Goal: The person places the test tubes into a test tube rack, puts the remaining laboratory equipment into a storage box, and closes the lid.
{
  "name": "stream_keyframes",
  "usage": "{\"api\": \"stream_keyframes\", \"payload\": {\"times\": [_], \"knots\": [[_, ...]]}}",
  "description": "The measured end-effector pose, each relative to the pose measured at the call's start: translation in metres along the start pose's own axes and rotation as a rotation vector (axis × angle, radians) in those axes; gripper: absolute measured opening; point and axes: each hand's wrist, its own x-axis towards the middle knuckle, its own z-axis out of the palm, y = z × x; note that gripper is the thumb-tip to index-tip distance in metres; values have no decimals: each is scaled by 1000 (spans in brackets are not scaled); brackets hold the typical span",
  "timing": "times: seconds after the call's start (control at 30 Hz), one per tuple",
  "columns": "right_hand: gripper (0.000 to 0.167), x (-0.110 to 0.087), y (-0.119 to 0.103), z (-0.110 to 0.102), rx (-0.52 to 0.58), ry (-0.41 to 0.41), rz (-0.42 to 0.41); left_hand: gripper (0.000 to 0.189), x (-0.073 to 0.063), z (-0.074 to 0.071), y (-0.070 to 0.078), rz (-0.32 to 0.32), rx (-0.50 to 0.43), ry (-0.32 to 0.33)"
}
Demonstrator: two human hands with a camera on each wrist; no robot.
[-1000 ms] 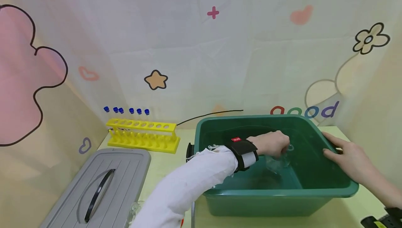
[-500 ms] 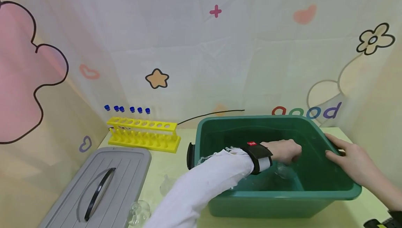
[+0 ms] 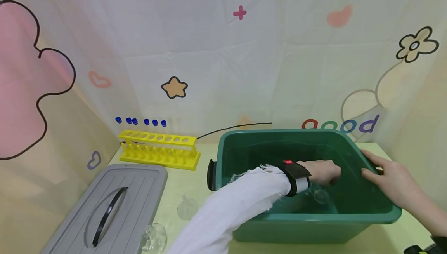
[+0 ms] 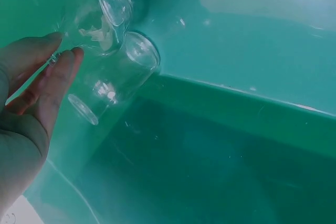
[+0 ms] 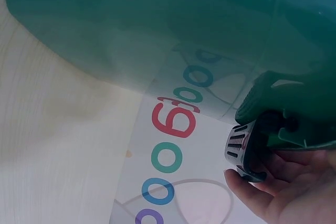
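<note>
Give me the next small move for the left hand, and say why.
Probably lower the left hand a little, slowly, before loosening its grip. It pinches a small clear nub, and clear glassware lies close beside it inside the green tub, so a quick release might knock glass. The right hand holds the tub's side, which should help steady it.

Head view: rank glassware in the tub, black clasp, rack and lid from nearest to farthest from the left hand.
1. Glassware: at the left hand, inside tub.
2. Clasp: tub's left end.
3. Rack: left, at the back.
4. Lid: far left.
</note>
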Motion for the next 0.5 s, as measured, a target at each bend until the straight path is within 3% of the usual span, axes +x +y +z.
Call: {"api": "stream_keyframes", "payload": {"times": [0.23,0.5], "knots": [[52,0,1,1,15,11,-5,13,5,2,2,-1,21,-7],[52,1,5,3,20,17,-11,12,11,6,-1,6,-28,10]]}}
